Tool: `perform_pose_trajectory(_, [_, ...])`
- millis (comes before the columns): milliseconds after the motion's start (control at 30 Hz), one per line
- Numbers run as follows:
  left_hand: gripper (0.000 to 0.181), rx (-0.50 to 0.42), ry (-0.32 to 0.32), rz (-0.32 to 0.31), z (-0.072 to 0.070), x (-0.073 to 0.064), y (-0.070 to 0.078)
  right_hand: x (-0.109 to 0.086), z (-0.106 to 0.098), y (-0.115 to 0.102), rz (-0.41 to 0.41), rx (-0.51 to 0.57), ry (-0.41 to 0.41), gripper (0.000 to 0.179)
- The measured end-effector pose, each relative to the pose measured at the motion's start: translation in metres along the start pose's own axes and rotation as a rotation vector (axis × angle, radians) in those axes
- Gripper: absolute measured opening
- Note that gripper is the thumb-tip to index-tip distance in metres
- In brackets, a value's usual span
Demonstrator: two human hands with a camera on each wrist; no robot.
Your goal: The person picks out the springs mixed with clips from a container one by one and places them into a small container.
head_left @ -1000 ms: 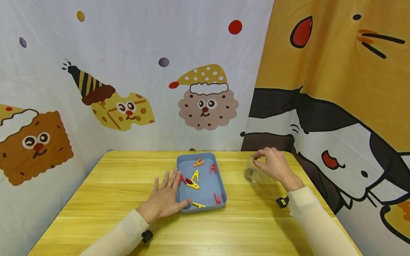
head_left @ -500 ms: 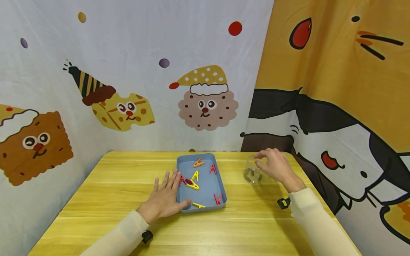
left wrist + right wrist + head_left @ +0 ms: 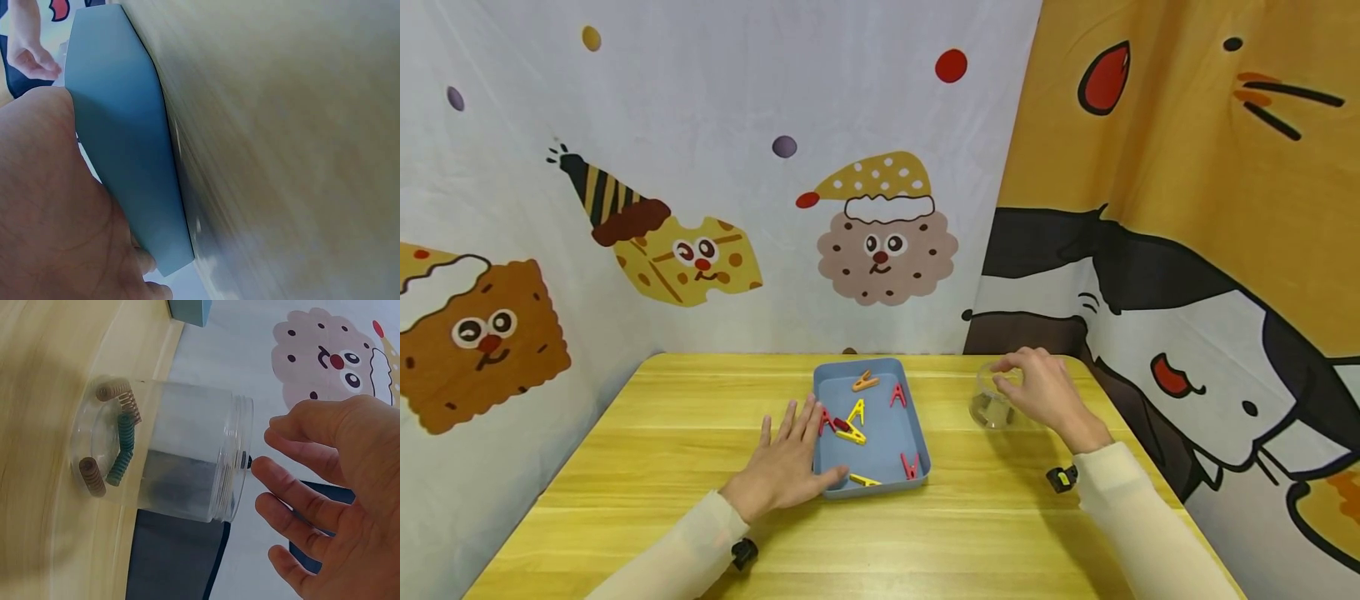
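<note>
My left hand [image 3: 784,467] rests with spread fingers along the left side of a blue-grey tray [image 3: 917,417], thumb over its near left corner. In the left wrist view the palm lies against the tray's outer wall [image 3: 125,125]. Inside the tray lie several small plastic clips, among them an orange clip [image 3: 865,382], a red clip [image 3: 911,467] and a yellow clip [image 3: 857,412]. My right hand [image 3: 1041,392] hovers at the mouth of a clear jar [image 3: 187,419], loosely bent fingers apart and nothing visible between them. At the jar's bottom sit brown coiled pieces [image 3: 92,477] and a teal coiled piece [image 3: 125,434].
The wooden table [image 3: 700,400] runs back to a printed cloth wall [image 3: 722,100] at its far edge. More printed cloth [image 3: 1195,167] closes off the right side. The jar stands near the table's far right, apart from the tray.
One second ago a small dark thing showed at my right fingertips; now none shows there, and more pieces show in the jar. My left hand and the tray have stayed put.
</note>
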State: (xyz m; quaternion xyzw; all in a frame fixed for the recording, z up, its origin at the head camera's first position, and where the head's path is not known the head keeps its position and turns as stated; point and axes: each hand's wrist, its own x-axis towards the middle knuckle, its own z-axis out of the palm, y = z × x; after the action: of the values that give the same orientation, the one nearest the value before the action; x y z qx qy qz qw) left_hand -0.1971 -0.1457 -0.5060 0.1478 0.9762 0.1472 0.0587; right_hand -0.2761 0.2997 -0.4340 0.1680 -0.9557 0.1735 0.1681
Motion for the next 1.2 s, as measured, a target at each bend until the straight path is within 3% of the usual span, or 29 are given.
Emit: perform_pose_trajectory(1200, [0.122, -0.012, 0.004, 0.0, 0.0, -0.003, 0.001, -0.002, 0.023, -0.033, -0.076, 0.026, 0.034, 0.01])
